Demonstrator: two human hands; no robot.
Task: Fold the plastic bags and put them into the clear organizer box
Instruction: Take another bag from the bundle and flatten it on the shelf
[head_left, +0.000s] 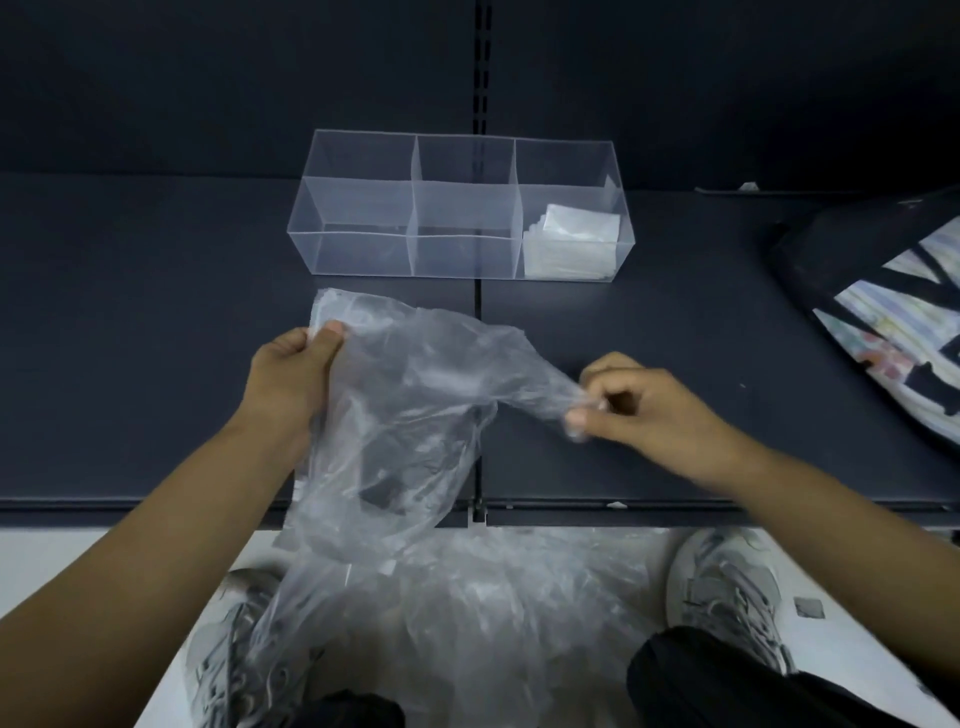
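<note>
A thin, crumpled translucent plastic bag (410, 395) is stretched between both hands above the front half of the dark blue shelf (156, 338). Its lower part hangs over the shelf's front edge toward the floor. The left grip (296, 374) pinches the bag's far left corner, thumb on top and fingers curled beneath. This looks meant to anchor that corner so the sheet can be pulled taut. The right grip (639, 410) pinches a bunched, twisted edge between thumb and fingertips, apparently to draw the film sideways and open out the wrinkles before any fold. The bag is not yet flat or folded, so I judge this to be the spreading step.

The clear three-compartment organizer box (363, 254) stands near the shelf's back edge, just beyond the bag, within easy reach of both hands. Its right compartment holds a stack of folded white-clear bags (571, 239); the middle and left compartments look empty. A heap of loose clear plastic bags (493, 587) lies on the floor below the front edge, between two grey sneakers (727, 587), probably as the supply to draw from. A black tote with a striped pattern (883, 322) rests at the shelf's right edge, well apart from the work.
</note>
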